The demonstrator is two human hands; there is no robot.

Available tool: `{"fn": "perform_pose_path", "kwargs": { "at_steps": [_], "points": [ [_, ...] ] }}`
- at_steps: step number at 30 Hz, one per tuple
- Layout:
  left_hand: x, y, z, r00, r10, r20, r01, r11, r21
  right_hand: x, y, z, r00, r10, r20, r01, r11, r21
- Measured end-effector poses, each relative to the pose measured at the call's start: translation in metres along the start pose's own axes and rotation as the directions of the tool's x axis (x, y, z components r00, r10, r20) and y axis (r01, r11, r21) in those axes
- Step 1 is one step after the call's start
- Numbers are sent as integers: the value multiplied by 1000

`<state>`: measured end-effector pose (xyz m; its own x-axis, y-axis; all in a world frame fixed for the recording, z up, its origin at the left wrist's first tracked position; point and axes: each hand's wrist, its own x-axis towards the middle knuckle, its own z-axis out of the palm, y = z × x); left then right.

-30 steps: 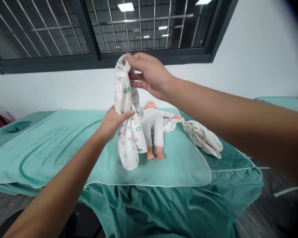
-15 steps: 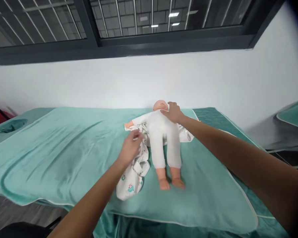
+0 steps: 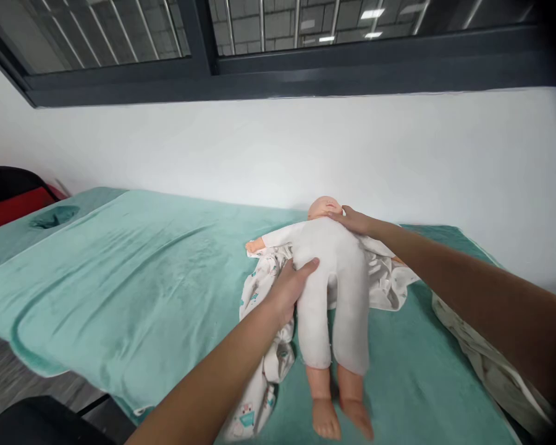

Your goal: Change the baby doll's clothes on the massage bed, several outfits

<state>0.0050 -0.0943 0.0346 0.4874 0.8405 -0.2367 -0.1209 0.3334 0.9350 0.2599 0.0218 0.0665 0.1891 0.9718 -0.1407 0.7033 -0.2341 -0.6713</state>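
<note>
A baby doll [image 3: 328, 247] with a white cloth body lies on its back, head toward the wall and bare feet toward me. My left hand [image 3: 294, 284] grips its hip on the left, thumb over the front of the body. Up at the neck and shoulder on the right, my right hand [image 3: 352, 221] is closed around the doll, its thumb under the chin. Beneath the doll's torso and arms spreads a white printed baby garment [image 3: 254, 402], crumpled along the left and bunched out on the right. The fingers under the doll are hidden.
The doll is on a teal padded bed cover [image 3: 157, 266] against a white wall [image 3: 259, 154]. A dark-framed window [image 3: 278, 80] with bars is above. Far left is a black and red bag [image 3: 18, 198]. Pale folded cloth [image 3: 486, 352] lies at the right edge.
My left hand has moved from the garment to the doll's hip. My right hand stays at the doll's neck and shoulder. The view has shifted left, and the doll appears larger.
</note>
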Motion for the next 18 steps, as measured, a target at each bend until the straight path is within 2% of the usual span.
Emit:
{"fn": "perform_pose_path", "kwargs": {
  "at_steps": [4,7,11,14,16,18],
  "points": [
    [-12,35,-34,999,-1,-53,1,1000,10,4,-48,8,998,-50,25,50,999,-11],
    [-26,65,-78,994,-14,-105,20,998,59,13,-96,29,992,-109,71,110,994,-3],
    [-36,90,-151,977,-51,-205,71,993,91,34,-149,80,950,-286,126,276,957,90],
    [-34,97,-202,956,-83,-280,117,987,107,58,-174,123,898,-422,123,402,902,159],
    [-30,97,-229,945,-98,-314,141,983,119,75,-185,149,876,-469,114,447,877,174],
    [-24,94,-247,942,-100,-319,146,982,121,90,-191,169,865,-492,100,471,865,175]
  ]
}}
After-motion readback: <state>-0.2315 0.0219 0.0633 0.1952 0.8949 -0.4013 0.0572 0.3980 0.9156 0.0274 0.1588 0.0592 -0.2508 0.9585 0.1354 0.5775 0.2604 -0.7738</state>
